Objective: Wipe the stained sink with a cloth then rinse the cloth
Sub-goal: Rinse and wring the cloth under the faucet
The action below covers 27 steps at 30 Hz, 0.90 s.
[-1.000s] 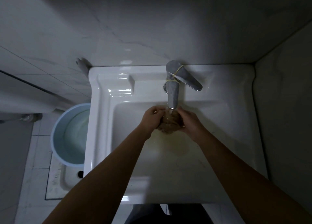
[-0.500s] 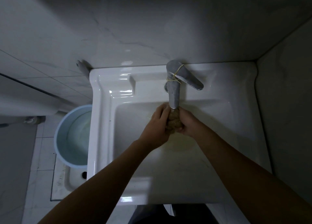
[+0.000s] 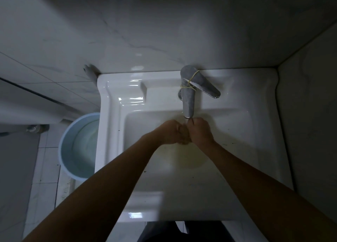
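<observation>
Left hand point(image 3: 171, 132) and right hand point(image 3: 200, 130) grip cloth point(image 3: 184, 142) under faucet point(image 3: 188, 103).
Both fists curled tight round it, knuckles touching, just below faucet spout; yellowish water pooled in sink point(image 3: 255, 88).

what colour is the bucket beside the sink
Light blue. The bucket shows best in the head view.

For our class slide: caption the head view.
Under the faucet, left hand and right hand squeeze a brown cloth over the white sink.

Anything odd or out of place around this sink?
Yes. A yellow band is looped round the faucet and its lever, seemingly a makeshift fix. Yellowish water pools in the sink, and dark specks dot its right side.
</observation>
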Motion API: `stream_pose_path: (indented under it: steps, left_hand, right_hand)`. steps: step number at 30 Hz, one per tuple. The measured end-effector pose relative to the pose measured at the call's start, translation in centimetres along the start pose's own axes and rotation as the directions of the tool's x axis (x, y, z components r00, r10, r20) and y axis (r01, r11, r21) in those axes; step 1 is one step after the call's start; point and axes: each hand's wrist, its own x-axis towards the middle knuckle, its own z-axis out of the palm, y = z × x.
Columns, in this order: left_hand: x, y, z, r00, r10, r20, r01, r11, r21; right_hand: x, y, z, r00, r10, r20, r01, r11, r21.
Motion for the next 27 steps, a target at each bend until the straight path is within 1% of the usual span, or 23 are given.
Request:
stream_pose_path:
  steps: [1, 3, 4, 6, 7, 9, 11, 12, 13, 14, 15, 17, 18, 19, 20, 21, 22, 23, 24, 25, 26, 27]
  left_hand:
    - [0.1, 0.0, -0.2, 0.997, -0.06, 0.046, 0.062, 0.997, -0.043]
    - [0.5, -0.1, -0.3, 0.983, -0.155, 0.101, 0.158, 0.987, -0.022]
    - [0.7, -0.2, -0.2, 0.978, -0.184, 0.101, 0.185, 0.983, -0.002]
    - [0.9, -0.4, -0.1, 0.974, -0.221, 0.047, 0.221, 0.975, -0.006]
    - [0.9, -0.5, -0.1, 0.975, -0.223, 0.01, 0.223, 0.974, -0.038]
    - [0.7, -1.1, -0.3, 0.98, -0.192, -0.045, 0.183, 0.971, -0.151]
    - [0.3, -1.6, -0.1, 0.987, -0.134, -0.089, 0.096, 0.934, -0.344]
    - [0.1, -1.8, 0.1, 0.984, -0.115, -0.135, 0.043, 0.892, -0.449]
    - [-0.2, -1.9, 0.5, 0.976, -0.111, -0.19, -0.008, 0.844, -0.536]
    - [-0.3, -1.9, 1.1, 0.962, -0.105, -0.253, -0.065, 0.81, -0.583]
    - [-0.4, -1.9, 1.9, 0.939, -0.087, -0.333, -0.119, 0.827, -0.55]
    - [-0.5, -1.8, 3.4, 0.868, -0.009, -0.497, -0.167, 0.936, -0.31]
    - [-0.6, -1.6, 3.9, 0.82, 0.024, -0.573, -0.177, 0.961, -0.212]
    - [-0.8, -1.3, 4.2, 0.775, 0.038, -0.631, -0.188, 0.967, -0.174]
    - [-0.9, -1.0, 4.3, 0.741, 0.043, -0.67, -0.2, 0.967, -0.159]
    - [-0.9, -0.6, 4.4, 0.719, 0.049, -0.693, -0.208, 0.967, -0.147]
    - [-0.7, -0.4, 4.3, 0.711, 0.042, -0.702, -0.199, 0.969, -0.144]
    - [-0.5, -0.1, 4.2, 0.708, 0.013, -0.706, -0.182, 0.969, -0.165]
    - [-0.2, 0.2, 4.1, 0.711, -0.033, -0.703, -0.16, 0.965, -0.207]
    - [0.0, 0.4, 4.0, 0.718, -0.086, -0.69, -0.13, 0.958, -0.255]
    - [0.2, 0.7, 3.9, 0.724, -0.13, -0.678, -0.103, 0.951, -0.292]
    - [0.3, 1.0, 3.9, 0.731, -0.166, -0.661, -0.08, 0.942, -0.325]
  right_hand:
    - [-0.3, 0.0, 0.0, 0.999, -0.046, -0.015, 0.046, 0.999, -0.017]
    - [-0.6, 0.1, -0.1, 0.994, -0.112, -0.015, 0.112, 0.994, -0.014]
    - [-0.5, 0.4, -0.1, 0.991, -0.135, 0.01, 0.135, 0.991, 0.019]
    - [-0.7, 0.8, -0.2, 0.978, -0.169, 0.125, 0.156, 0.981, 0.112]
    - [-0.7, 1.1, -0.3, 0.964, -0.183, 0.193, 0.158, 0.978, 0.136]
    - [-0.8, 1.8, -0.6, 0.937, -0.239, 0.255, 0.217, 0.97, 0.109]
    - [-0.3, 2.2, -0.9, 0.937, -0.263, 0.23, 0.258, 0.965, 0.054]
    - [0.0, 2.4, -0.8, 0.947, -0.254, 0.198, 0.251, 0.967, 0.042]
    - [0.3, 2.5, -0.7, 0.961, -0.225, 0.163, 0.22, 0.974, 0.05]
    - [0.7, 2.6, -0.5, 0.976, -0.169, 0.134, 0.159, 0.984, 0.085]
    - [0.9, 2.5, -0.3, 0.987, -0.096, 0.126, 0.079, 0.988, 0.134]
    - [0.7, 1.4, 0.2, 0.98, 0.073, 0.187, -0.119, 0.961, 0.248]
    - [0.7, 0.6, 0.4, 0.949, 0.19, 0.253, -0.263, 0.917, 0.298]
    - [0.4, -0.2, 0.5, 0.891, 0.302, 0.339, -0.416, 0.844, 0.34]
    - [0.5, -0.8, 0.9, 0.827, 0.374, 0.419, -0.531, 0.765, 0.365]
    - [0.6, -1.1, 1.2, 0.79, 0.398, 0.467, -0.586, 0.715, 0.381]
    - [0.8, -1.3, 1.5, 0.773, 0.404, 0.488, -0.608, 0.691, 0.391]
    - [1.0, -1.3, 1.8, 0.785, 0.402, 0.471, -0.592, 0.711, 0.38]
    - [1.3, -1.1, 2.1, 0.833, 0.361, 0.418, -0.51, 0.795, 0.329]
    - [1.4, -0.8, 2.1, 0.889, 0.285, 0.357, -0.38, 0.896, 0.23]
    - [1.2, -0.6, 2.1, 0.927, 0.218, 0.305, -0.256, 0.963, 0.089]
    - [1.0, -0.3, 2.0, 0.953, 0.171, 0.249, -0.164, 0.985, -0.05]
